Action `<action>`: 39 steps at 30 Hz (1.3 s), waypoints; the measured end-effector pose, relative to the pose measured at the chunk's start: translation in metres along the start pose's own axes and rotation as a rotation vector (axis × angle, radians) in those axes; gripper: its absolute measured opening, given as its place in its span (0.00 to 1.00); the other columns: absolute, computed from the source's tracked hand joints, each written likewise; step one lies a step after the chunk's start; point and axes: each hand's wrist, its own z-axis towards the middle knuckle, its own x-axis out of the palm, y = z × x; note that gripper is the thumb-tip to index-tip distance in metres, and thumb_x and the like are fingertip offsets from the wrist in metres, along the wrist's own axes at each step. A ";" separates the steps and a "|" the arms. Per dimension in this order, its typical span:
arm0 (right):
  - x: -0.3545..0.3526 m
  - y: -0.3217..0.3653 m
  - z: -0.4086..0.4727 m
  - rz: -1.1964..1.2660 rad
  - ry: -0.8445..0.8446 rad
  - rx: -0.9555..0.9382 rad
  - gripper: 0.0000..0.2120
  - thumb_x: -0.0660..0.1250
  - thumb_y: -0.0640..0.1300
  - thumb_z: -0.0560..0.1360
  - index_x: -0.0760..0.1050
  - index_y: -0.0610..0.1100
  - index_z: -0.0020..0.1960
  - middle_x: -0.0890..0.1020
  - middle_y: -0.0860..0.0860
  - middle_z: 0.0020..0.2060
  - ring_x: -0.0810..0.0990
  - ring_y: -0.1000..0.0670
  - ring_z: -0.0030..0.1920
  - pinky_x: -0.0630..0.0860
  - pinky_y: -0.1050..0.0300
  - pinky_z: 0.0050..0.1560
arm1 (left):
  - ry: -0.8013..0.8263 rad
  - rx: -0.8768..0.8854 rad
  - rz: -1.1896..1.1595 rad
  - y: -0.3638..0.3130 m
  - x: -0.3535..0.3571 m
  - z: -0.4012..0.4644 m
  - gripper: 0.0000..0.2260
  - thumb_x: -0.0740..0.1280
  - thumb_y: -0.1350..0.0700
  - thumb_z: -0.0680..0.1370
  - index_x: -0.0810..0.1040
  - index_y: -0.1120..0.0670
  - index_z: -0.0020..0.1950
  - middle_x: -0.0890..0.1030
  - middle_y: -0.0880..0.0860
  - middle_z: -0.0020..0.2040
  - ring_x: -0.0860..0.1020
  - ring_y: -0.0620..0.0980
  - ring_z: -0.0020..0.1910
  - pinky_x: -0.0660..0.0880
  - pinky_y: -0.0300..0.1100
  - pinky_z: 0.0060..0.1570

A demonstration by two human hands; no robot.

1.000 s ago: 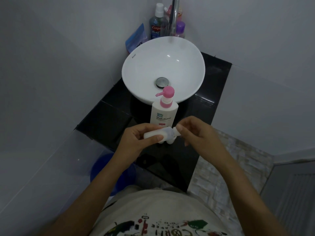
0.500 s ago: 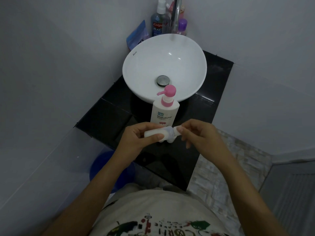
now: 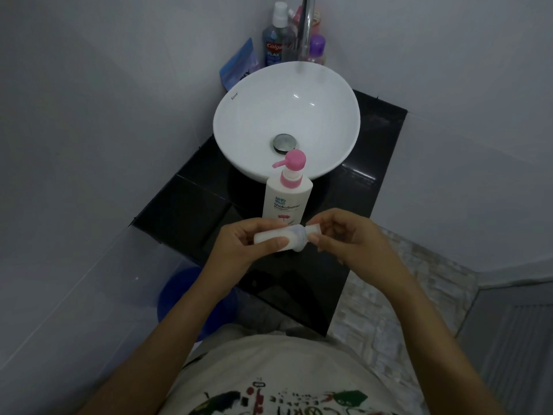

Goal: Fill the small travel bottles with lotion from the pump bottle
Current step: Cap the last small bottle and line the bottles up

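Note:
A white pump bottle with a pink pump head stands upright on the black counter, just in front of the basin. Below it I hold a small white travel bottle sideways over the counter. My left hand grips its body. My right hand pinches its white cap at the right end. Part of a second small bottle shows just under the held one, mostly hidden.
A round white basin with a metal drain fills the counter's back. Behind it stand a chrome tap, a mouthwash bottle, a purple bottle and a blue pouch. A blue bucket sits on the floor, lower left.
Both hands stay on the small bottle and its cap; my right fingers have shifted slightly on the cap. The view has tilted a little downward.

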 end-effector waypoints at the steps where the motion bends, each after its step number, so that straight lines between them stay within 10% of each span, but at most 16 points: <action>1: 0.002 0.001 -0.001 0.021 -0.006 0.002 0.07 0.68 0.42 0.73 0.78 0.46 0.52 0.80 0.53 0.36 0.78 0.61 0.32 0.71 0.72 0.31 | -0.001 0.004 0.005 0.000 0.000 0.000 0.12 0.71 0.65 0.71 0.81 0.60 0.54 0.84 0.49 0.49 0.81 0.43 0.51 0.77 0.33 0.46; 12: 0.022 -0.006 0.001 0.141 -0.111 0.160 0.08 0.66 0.45 0.75 0.78 0.41 0.46 0.76 0.50 0.27 0.70 0.61 0.20 0.65 0.71 0.21 | 0.004 0.055 0.069 0.008 0.001 -0.006 0.12 0.73 0.65 0.69 0.82 0.60 0.52 0.85 0.46 0.47 0.82 0.44 0.50 0.78 0.35 0.46; 20: 0.030 -0.024 0.013 -0.073 -0.123 0.111 0.19 0.74 0.48 0.69 0.74 0.50 0.58 0.81 0.50 0.39 0.79 0.54 0.38 0.77 0.65 0.40 | 0.053 -0.008 0.483 0.035 -0.011 0.010 0.17 0.75 0.57 0.69 0.78 0.47 0.57 0.82 0.44 0.51 0.79 0.38 0.49 0.77 0.30 0.48; 27: 0.019 -0.037 0.018 -0.111 -0.250 0.144 0.06 0.72 0.50 0.71 0.77 0.52 0.46 0.82 0.50 0.37 0.80 0.51 0.37 0.78 0.60 0.39 | -0.125 -0.097 0.572 0.079 -0.021 0.035 0.15 0.75 0.59 0.69 0.78 0.54 0.54 0.81 0.48 0.49 0.79 0.43 0.49 0.76 0.39 0.52; 31: 0.017 -0.045 0.020 -0.131 -0.253 0.174 0.09 0.71 0.50 0.70 0.79 0.48 0.48 0.82 0.48 0.38 0.80 0.49 0.39 0.79 0.56 0.42 | -0.143 -0.084 0.574 0.088 -0.020 0.047 0.15 0.74 0.63 0.69 0.78 0.54 0.54 0.79 0.47 0.48 0.77 0.37 0.46 0.72 0.28 0.48; 39: 0.015 -0.054 0.029 -0.186 -0.257 0.183 0.11 0.72 0.50 0.70 0.79 0.47 0.49 0.81 0.50 0.38 0.79 0.53 0.39 0.75 0.63 0.39 | -0.093 -0.075 0.575 0.104 -0.021 0.054 0.17 0.75 0.63 0.68 0.77 0.52 0.54 0.82 0.49 0.51 0.79 0.43 0.52 0.75 0.40 0.57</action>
